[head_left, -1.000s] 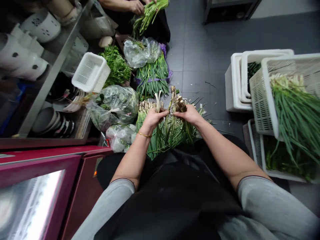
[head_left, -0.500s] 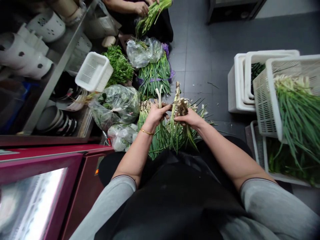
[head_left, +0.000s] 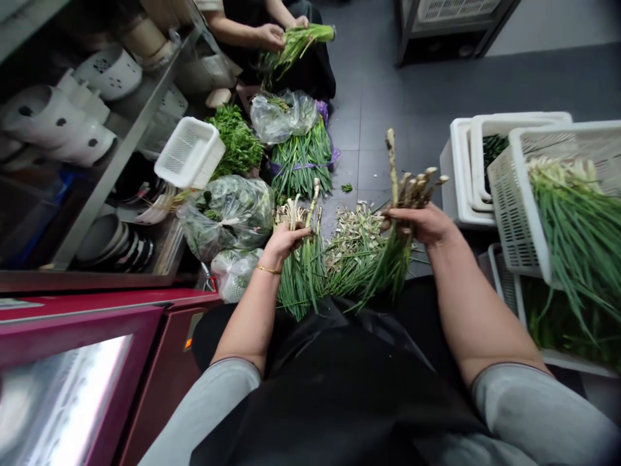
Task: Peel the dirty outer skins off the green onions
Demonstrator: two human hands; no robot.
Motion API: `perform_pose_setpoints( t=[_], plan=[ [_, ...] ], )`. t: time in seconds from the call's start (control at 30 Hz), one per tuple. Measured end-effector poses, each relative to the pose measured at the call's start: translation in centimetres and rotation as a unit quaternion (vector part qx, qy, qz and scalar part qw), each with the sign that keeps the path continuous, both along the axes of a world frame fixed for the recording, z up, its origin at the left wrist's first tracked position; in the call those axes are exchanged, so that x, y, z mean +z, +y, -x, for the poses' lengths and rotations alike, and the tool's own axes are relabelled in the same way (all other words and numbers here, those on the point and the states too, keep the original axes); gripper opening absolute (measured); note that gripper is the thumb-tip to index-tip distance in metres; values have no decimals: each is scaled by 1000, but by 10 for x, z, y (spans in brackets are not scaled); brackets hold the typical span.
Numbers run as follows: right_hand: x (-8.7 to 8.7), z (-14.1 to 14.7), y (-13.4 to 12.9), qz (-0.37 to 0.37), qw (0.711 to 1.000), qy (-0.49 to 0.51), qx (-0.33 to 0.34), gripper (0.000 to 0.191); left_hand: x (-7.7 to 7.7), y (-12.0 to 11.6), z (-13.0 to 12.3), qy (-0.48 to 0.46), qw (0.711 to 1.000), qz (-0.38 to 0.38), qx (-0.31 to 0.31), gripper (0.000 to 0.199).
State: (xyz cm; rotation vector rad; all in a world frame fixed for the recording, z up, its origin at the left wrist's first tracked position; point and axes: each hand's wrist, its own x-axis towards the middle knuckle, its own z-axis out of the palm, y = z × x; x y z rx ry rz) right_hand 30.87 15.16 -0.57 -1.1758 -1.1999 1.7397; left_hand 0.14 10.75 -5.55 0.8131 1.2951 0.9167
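- Before my black apron (head_left: 330, 382), laid-out green stalks (head_left: 298, 285) lie beside a pile of trimmings (head_left: 356, 233).
- My left fingers (head_left: 301, 233) pinch a pale stalk (head_left: 313, 206) — root end up.
- My right fingers (head_left: 402, 214) wrap a bunch of stalks (head_left: 417, 189) — brown roots up.
- Bagged greens (head_left: 237, 204) sit left, white crates (head_left: 507, 217) right.
- Farther off, a co-worker's hands (head_left: 272, 37) hold more greens (head_left: 301, 45).

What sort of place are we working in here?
Probably a restaurant kitchen or its prep area, though I can't be certain. Stacked bowls and white perforated containers stand on metal-edged shelving, a white crate holds long green stalks, and bagged greens lie near the left hand.
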Motion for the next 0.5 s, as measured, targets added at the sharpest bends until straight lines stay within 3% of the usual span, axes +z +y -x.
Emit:
perform_pose_setpoints(
  t=[0.13,0.23,0.33,0.5],
  plan=[
    [-15,13,2,-37,996,-54,-55,29,4,1,-10,-31,999,14,18,37],
    [-31,52,-11,-53,990,-128,9,32,8,7,-35,-36,999,1,41,40],
    [-43,81,-23,-60,988,-126,63,32,11,10,-54,-25,999,-11,30,43],
    [-50,79,-24,-53,993,-91,45,35,10,1,-59,-55,998,-6,-1,46]
  ],
)
